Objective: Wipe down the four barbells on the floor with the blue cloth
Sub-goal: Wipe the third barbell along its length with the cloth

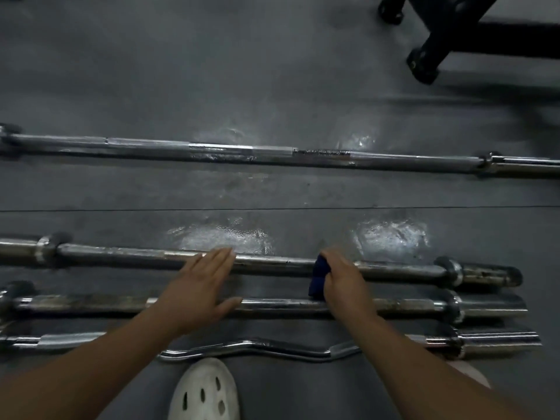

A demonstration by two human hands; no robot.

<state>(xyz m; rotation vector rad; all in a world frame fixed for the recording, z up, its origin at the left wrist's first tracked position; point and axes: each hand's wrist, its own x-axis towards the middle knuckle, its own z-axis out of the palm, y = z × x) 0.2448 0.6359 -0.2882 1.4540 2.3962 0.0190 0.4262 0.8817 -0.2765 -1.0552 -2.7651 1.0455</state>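
Clamped in the right hand [342,277], the blue cloth [320,278] is bunched into a soft wad and pressed on the third barbell [272,263], at about 3 o'clock from the left hand [200,286]. That left hand lies flat and spread, fingers [222,257] resting on the same shaft and thumb toward the second bar, holding nothing.

Going outward from the white shoe [206,389] at 6 o'clock: first the curl bar [251,347], bent and chrome; then the second barbell [288,304], scuffed and dull; then the one in hand; and, well apart at 12 o'clock, the long barbell [242,150].

By the look of them these bars are heavy, stiff steel, and round, so likely to roll under a sideways rub. A flat palm on the shaft seems the sensible steadying point. The cloth is limp and light; wrapping it round the shaft would probably cover more. Floor patches [224,236] beyond glisten, perhaps wet.
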